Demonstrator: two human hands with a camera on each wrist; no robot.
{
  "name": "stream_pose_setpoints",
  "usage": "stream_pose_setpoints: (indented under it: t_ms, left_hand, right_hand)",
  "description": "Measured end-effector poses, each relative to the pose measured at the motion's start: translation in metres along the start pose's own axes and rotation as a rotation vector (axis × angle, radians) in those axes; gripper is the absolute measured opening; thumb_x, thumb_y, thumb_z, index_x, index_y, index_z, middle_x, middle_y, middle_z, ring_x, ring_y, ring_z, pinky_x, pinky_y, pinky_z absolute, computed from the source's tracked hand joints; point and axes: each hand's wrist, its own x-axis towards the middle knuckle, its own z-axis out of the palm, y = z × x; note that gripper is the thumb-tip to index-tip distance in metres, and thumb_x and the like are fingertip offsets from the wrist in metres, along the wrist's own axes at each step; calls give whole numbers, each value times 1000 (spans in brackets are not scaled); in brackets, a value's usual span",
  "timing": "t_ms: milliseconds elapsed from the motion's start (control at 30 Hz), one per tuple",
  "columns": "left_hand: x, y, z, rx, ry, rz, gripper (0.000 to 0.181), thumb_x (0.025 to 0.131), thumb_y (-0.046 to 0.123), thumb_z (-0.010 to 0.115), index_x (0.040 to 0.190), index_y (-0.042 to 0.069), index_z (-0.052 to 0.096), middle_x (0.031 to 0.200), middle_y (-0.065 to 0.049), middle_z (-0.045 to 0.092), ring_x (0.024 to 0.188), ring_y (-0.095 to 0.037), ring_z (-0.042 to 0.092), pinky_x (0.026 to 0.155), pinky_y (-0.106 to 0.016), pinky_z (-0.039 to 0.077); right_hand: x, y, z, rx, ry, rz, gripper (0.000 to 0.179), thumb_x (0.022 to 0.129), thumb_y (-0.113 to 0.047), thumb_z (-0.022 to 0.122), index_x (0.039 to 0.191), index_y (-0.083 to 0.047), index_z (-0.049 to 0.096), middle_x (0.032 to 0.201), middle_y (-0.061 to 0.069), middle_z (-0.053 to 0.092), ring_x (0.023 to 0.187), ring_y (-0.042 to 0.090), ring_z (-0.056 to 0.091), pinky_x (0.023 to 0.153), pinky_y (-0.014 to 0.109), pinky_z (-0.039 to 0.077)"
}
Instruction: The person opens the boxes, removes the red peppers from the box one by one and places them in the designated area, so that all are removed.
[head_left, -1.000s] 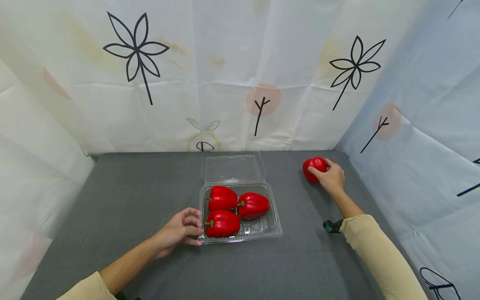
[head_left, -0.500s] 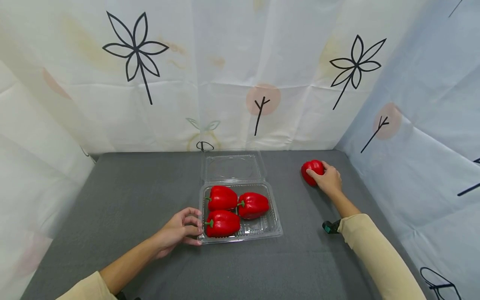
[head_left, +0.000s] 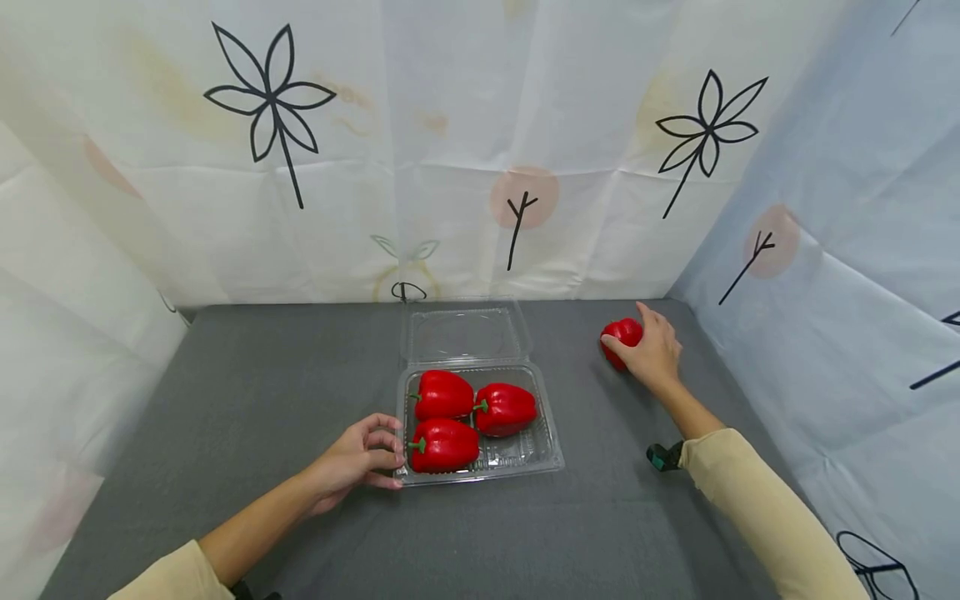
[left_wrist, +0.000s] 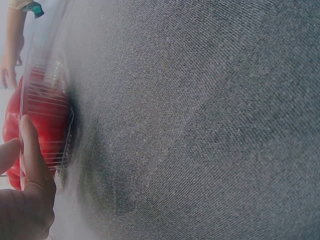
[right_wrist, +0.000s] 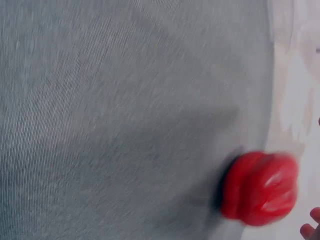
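Observation:
My left hand [head_left: 360,460] pinches the left rim of a clear plastic clamshell container [head_left: 525,467]; in the left wrist view the rim passes between thumb and finger. Inside the base lie three red bell peppers: one at the back left [head_left: 444,395], one at the front left [head_left: 444,445] and one to the right [head_left: 506,409]. At the far right of the table another red bell pepper [head_left: 619,340] sits on the cloth. Beside it is my right hand [head_left: 654,348], fingers spread. In the right wrist view the fingertips stand apart from this pepper [right_wrist: 260,187].
The container's transparent lid [head_left: 467,335] lies folded back toward the rear wall. Grey cloth [head_left: 285,367] covers the table. Patterned white fabric [head_left: 450,150] hangs along the back and both sides.
The right hand had its fingers round the lone pepper and shifted it slightly left and nearer; now the fingers have spread away from it. The left hand stays on the container.

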Motion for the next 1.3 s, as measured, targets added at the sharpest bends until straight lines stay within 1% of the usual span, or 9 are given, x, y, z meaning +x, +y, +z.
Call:
stream_pose_setpoints:
  t_ms: [100,200,367,600,833,1000,1100,1200,1300]
  left_hand:
    - [0,0,0,-1,0,-2,51,92,1,66,132,-3,34,98,-11,57,82,-25,61,78,-48,61]
    - [0,1,0,-1,1,-3,51,92,1,65,132,-3,34,98,-11,57,82,-25,61,78,-48,61]
    - [0,1,0,0,4,-6,51,91,1,65,132,-3,34,98,-10,57,83,-25,61,78,-47,61]
    - [0,1,0,1,3,3,51,91,0,65,132,-3,34,98,-11,56,82,-25,61,78,-48,61]
    - [0,1,0,-3,9,-7,52,91,0,65,133,-3,34,99,-11,57,82,-25,62,78,-48,61]
    - [-1,1,1,0,10,-8,52,91,0,65,133,-3,33,99,-12,57,82,-25,61,78,-48,61]
    - [-1,1,1,-2,9,-8,53,91,0,65,134,-3,33,100,-13,57,82,-25,61,78,-48,61]
    - [-1,1,0,-5,8,-9,53,91,0,65,134,-3,33,100,-13,57,82,-25,61,78,-48,61]
    - [-1,0,0,-7,6,-9,54,91,0,65,134,-3,33,101,-13,57,82,-24,62,78,-47,61]
  right_hand:
    - [-4,-13,0,25,-14,-84,82,86,-30,75,151,-5,34,150,25,36,136,46,32,104,73,27]
    - [-9,-26,0,54,-65,-169,85,85,-30,78,153,-6,32,153,23,35,138,44,33,107,71,30]
    - [-21,-48,3,149,-191,-302,89,83,-24,82,154,-6,31,155,20,36,140,39,37,110,63,34]
    - [-38,-74,11,260,-353,-484,89,77,-20,87,151,-6,38,147,21,47,131,39,49,106,59,43]
    - [-53,-91,18,289,-550,-631,84,76,-25,87,148,-9,45,146,15,51,131,32,51,104,55,46]
    - [-58,-102,21,252,-695,-675,77,79,-26,85,145,-9,50,144,12,54,131,31,52,103,56,47]
    - [-60,-107,22,252,-765,-669,72,80,-22,85,142,-6,53,142,10,56,129,29,53,103,54,48]
    - [-61,-111,26,249,-799,-670,66,80,-19,84,138,-4,56,138,10,58,126,29,55,100,50,51]
    - [-64,-112,31,239,-796,-679,62,80,-16,84,135,-4,58,134,10,60,122,28,55,98,45,54]
